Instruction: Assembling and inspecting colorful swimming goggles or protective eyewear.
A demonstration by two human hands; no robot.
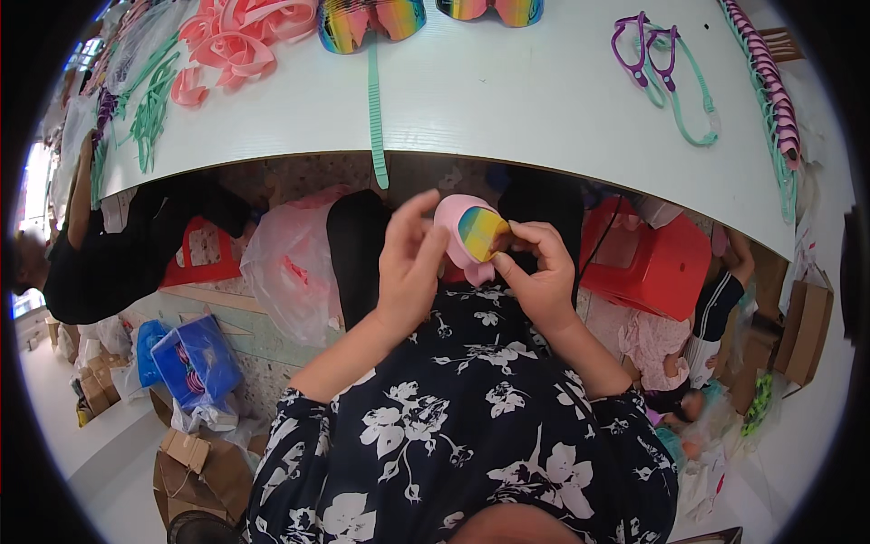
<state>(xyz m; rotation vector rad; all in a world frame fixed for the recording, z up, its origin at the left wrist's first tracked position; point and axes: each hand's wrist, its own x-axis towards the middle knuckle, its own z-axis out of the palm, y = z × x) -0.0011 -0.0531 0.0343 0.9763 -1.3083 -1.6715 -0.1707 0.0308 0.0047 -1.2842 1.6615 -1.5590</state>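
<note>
A pink swim goggle frame with a rainbow mirror lens [475, 233] is held between both hands just below the white table's edge [507, 163]. My left hand [410, 265] supports the pink frame from the left, with its fingers curled behind the frame. At the lens's right edge, my right hand [536, 268] pinches with thumb and fingertips. My forearms rise from a dark floral garment [462, 426].
On the table lie a pile of pink frames [237, 41], teal straps [149, 100], a single teal strap [375, 109] hanging over the edge, two rainbow lenses [370, 22], purple goggles with a teal strap [662, 68] and a row of frames [770, 91]. Red stool [648, 263], plastic bag [290, 263], boxes below.
</note>
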